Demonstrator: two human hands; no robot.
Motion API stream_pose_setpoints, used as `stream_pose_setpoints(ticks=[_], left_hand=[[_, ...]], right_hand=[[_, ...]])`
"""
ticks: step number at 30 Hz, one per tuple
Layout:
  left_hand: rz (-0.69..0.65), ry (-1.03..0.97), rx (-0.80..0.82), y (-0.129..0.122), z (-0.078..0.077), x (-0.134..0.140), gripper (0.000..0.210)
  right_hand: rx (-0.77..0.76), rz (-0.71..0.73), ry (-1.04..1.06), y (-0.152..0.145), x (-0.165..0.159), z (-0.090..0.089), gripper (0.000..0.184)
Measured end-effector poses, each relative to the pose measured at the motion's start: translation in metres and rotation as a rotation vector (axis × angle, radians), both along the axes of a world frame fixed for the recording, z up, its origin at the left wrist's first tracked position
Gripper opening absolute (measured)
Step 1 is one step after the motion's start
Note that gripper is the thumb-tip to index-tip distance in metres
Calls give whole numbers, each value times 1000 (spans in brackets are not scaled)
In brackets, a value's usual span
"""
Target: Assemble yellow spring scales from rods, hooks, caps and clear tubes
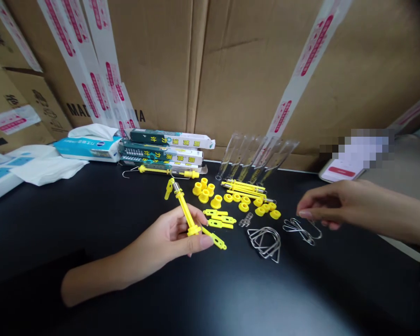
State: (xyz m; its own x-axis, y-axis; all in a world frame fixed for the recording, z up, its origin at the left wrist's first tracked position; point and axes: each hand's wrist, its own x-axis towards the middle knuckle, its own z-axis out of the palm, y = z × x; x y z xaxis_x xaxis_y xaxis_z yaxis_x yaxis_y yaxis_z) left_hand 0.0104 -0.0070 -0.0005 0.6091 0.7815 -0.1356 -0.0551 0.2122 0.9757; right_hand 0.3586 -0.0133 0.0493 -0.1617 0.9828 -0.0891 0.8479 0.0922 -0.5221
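My left hand is closed around the inner part of a tubular spring scale, a yellow rod with a collar at its lower end and metal near its top. A small yellow tab hangs at that upper end. Just past my left thumb lie several flat yellow pull tabs. My right hand pinches a thin wire hook at the right, just over a small pile of similar hooks. Bent wire handles and small springs lie between the hands.
Yellow caps, yellow rings and yellow rods lie mid-table. Clear tubes stand along the cardboard wall. An assembled spring scale, printed boxes, a tissue pack and a phone are also there.
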Motion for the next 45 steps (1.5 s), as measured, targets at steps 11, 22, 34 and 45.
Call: stream_pose_setpoints(ticks=[11, 22, 34, 45], left_hand=[[-54, 35, 24, -1, -2, -1, 28], [-83, -24, 29, -1, -8, -2, 38], [-65, -110, -10, -1, -3, -1, 53], [412, -167, -96, 12, -2, -4, 49]], right_hand=[[66, -78, 56, -6, -19, -7, 56], [751, 578, -27, -43, -163, -44, 24], [924, 454, -23, -45, -164, -51, 12], [742, 370, 466, -46, -162, -50, 19]])
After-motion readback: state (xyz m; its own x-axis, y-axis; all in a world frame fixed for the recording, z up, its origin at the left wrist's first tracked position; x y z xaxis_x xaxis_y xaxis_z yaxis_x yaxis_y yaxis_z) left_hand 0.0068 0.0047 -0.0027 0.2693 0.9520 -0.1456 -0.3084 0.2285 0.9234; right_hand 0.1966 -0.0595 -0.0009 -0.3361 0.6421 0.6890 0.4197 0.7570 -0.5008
